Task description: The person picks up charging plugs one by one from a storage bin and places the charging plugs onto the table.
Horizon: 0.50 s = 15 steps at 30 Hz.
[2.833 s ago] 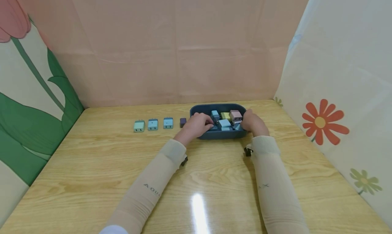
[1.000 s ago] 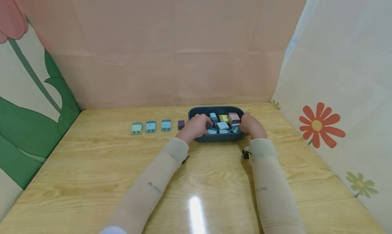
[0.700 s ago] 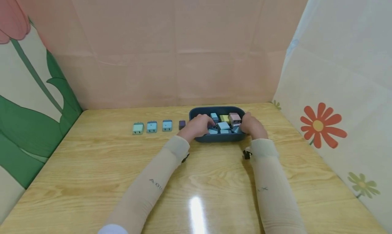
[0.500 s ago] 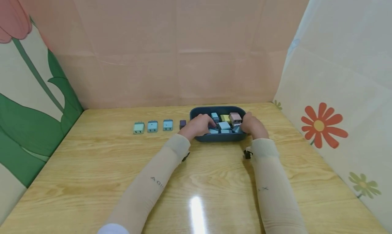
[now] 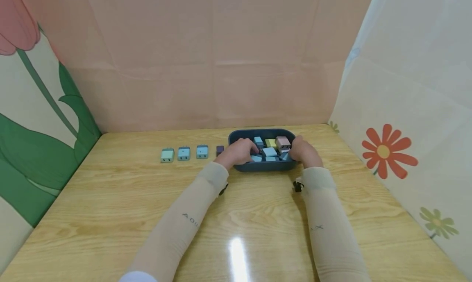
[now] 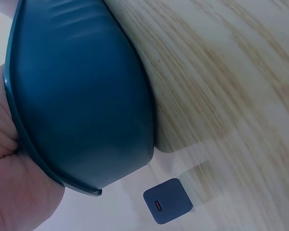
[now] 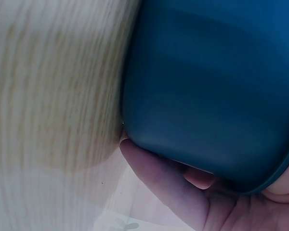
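Observation:
A dark blue oval tub (image 5: 265,167) holds several plug chargers, among them a pink charger (image 5: 282,143), a yellow charger (image 5: 271,143) and a light blue charger (image 5: 269,151). My left hand (image 5: 239,151) reaches over the tub's left end, fingers down among the chargers. Its fingertips are hidden, so what they hold cannot be seen. My right hand (image 5: 304,152) grips the tub's right end. In the right wrist view, a finger (image 7: 164,185) of that hand lies along the tub's outer wall (image 7: 207,96), low down near the table.
Left of the tub, chargers lie in a row on the wooden table (image 5: 147,200): a mint green charger (image 5: 167,155), two blue ones (image 5: 184,153) and a dark purple charger (image 5: 220,149) close to the tub. A pink backdrop (image 5: 166,60) rises behind the table.
My left hand's fingers have shifted slightly to the right and deeper among the chargers in the tub. My right hand stays at the tub's right end. The row of chargers is unchanged.

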Available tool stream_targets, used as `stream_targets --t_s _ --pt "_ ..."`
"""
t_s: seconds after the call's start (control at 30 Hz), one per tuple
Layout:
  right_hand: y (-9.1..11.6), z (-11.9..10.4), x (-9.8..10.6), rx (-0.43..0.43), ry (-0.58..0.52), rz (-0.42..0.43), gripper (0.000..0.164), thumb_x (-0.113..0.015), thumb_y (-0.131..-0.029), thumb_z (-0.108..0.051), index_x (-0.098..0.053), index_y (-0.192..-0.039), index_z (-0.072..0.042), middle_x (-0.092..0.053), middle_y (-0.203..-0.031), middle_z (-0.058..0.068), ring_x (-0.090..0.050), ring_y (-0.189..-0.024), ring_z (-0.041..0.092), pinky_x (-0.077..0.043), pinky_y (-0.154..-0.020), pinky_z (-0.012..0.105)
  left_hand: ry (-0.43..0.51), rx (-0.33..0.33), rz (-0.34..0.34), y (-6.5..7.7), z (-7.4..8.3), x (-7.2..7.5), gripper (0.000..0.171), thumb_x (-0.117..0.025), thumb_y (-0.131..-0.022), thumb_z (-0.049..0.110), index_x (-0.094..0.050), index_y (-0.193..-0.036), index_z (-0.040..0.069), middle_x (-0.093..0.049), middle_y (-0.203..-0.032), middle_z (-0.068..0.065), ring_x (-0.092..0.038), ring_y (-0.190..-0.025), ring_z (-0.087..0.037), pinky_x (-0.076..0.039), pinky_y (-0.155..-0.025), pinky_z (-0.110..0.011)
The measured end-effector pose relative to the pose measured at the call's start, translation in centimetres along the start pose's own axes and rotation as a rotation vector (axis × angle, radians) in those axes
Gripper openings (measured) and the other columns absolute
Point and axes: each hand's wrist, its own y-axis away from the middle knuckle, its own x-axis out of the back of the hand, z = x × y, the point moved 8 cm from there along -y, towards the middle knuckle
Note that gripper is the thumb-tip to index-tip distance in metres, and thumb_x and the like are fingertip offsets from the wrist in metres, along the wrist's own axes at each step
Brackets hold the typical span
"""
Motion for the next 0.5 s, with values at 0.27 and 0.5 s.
stream_targets --t_s 0.27,0.5 --pt "-0.09 -0.08 -0.06 -0.002 -0.002 -0.001 0.073 -0.043 -0.112 -0.009 0.0 -0.164 0.018 -0.043 -0.154 0.041 -0.057 -0.117 0.042 -0.056 -0.093 0.048 -0.028 -0.017 0.033 -0.38 -0.17 0.18 0.046 -0.078 -0.102 0.02 -0.069 -0.147 0.015 -0.069 -0.151 -0.002 -0.062 -0.144 -0.022 -0.055 -0.119 -0.038" --pt "-0.39 0.2 -0.22 -0.01 0.0 0.001 0.072 -0.043 -0.111 -0.009 -0.001 -0.163 0.018 -0.047 -0.148 0.039 -0.058 -0.113 0.041 -0.055 -0.089 0.046 -0.013 -0.038 0.07 -0.34 -0.2 0.27 0.045 -0.08 -0.101 0.02 -0.071 -0.144 0.013 -0.069 -0.149 -0.005 -0.062 -0.142 -0.024 -0.055 -0.119 -0.039"
